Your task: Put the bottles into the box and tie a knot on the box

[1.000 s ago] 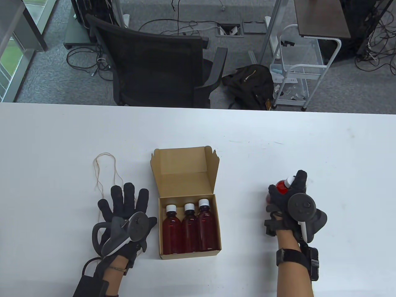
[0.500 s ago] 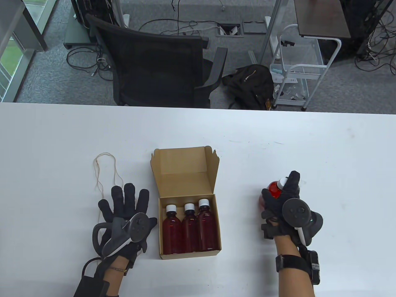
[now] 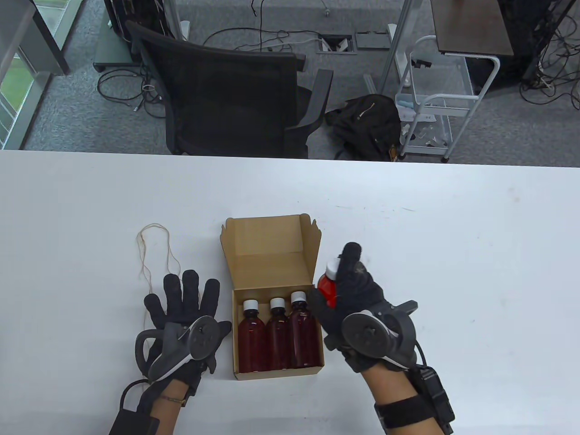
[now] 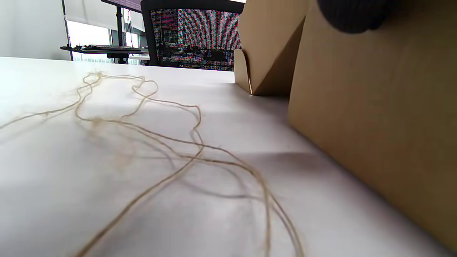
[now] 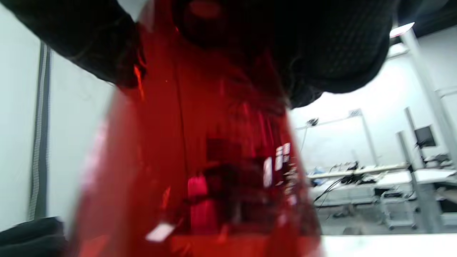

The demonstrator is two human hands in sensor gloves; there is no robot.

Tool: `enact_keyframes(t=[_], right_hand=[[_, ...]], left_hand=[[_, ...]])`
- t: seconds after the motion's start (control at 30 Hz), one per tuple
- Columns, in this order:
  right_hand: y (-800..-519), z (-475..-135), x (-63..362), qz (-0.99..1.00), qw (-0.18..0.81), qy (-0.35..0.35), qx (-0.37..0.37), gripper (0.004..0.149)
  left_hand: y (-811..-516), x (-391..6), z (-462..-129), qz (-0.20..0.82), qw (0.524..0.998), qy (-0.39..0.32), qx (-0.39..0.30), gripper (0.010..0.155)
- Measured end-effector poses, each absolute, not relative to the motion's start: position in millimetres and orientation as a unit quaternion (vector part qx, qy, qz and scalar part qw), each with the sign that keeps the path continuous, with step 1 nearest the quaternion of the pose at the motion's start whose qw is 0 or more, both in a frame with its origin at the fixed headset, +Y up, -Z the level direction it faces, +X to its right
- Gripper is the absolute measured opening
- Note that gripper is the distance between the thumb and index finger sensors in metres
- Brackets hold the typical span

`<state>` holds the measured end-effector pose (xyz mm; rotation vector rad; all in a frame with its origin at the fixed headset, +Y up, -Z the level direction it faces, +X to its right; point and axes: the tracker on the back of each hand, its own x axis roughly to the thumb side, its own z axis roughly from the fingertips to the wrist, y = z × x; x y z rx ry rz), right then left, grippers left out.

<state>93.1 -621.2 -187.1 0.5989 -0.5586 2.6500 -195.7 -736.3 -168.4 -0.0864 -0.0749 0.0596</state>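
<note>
An open cardboard box (image 3: pixel 272 272) (image 4: pixel 375 117) sits mid-table, its lid folded back. Three red bottles (image 3: pixel 277 335) with white caps lie side by side in it. My right hand (image 3: pixel 349 294) grips a fourth red bottle (image 3: pixel 328 285) (image 5: pixel 192 160) in the air just right of the box's right wall, cap pointing away. My left hand (image 3: pixel 186 299) lies flat on the table left of the box, fingers spread and straight, holding nothing. A thin twine string (image 3: pixel 152 253) (image 4: pixel 171 142) lies looped on the table beyond and under the left fingers.
The white table (image 3: pixel 453 226) stretches wide to the right and far side. A black office chair (image 3: pixel 226 90) stands behind the far edge, with a backpack (image 3: pixel 362 122) and a white cart (image 3: pixel 430 104) on the floor.
My right hand has carried the red bottle leftward from the table's right part to just beside the box's right wall. The left hand has stayed flat in place.
</note>
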Motion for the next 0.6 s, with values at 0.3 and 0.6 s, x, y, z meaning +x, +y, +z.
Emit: enact_keyframes(t=[0.3, 0.6], right_hand=[[-643, -187, 17, 0.949, 0.206, -0.074, 0.227, 0.095], [-671, -202, -13, 0.977, 0.13, 0.001, 0.168, 0.092]], left_hand=[[-735, -196, -168, 0.037, 0.998, -0.039, -0.044, 0.094], [-736, -198, -169, 0.044, 0.997, -0.039, -0.045, 0.094]])
